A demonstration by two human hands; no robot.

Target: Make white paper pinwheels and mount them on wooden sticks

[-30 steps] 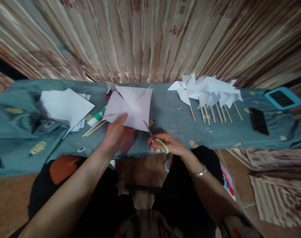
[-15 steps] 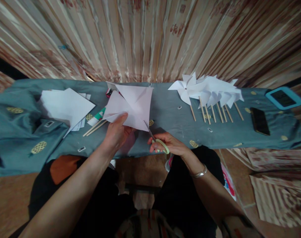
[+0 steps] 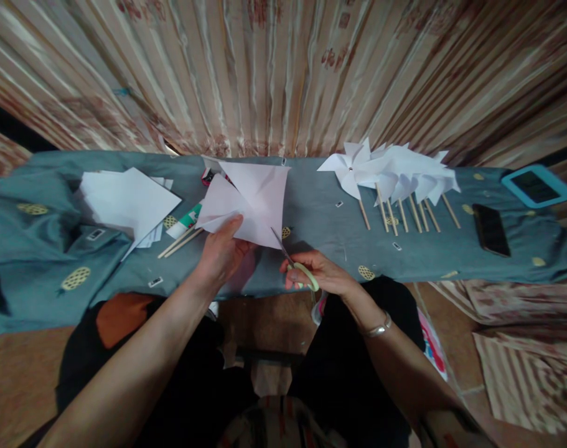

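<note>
My left hand point(image 3: 224, 250) pinches a square sheet of white paper point(image 3: 264, 193) at its near left side, thumb on top. A slit runs in from the sheet's upper left corner toward the middle. My right hand point(image 3: 311, 272) grips scissors point(image 3: 304, 274) with pale green handles. Their blades lie at the sheet's lower right corner, pointing toward its centre. Behind and left of the sheet, a green and white packet point(image 3: 188, 219) and wooden sticks point(image 3: 180, 242) lie partly covered.
A stack of white paper point(image 3: 129, 202) lies at the left on the green cloth point(image 3: 311, 211). Several white paper pinwheels point(image 3: 353, 168) on sticks lie at the right. Beyond them are a dark phone point(image 3: 491, 230) and a blue-framed device point(image 3: 538, 185). A curtain point(image 3: 264, 74) hangs behind.
The whole view has shifted very slightly. Both hands, the paper and the scissors keep nearly the same positions relative to each other.
</note>
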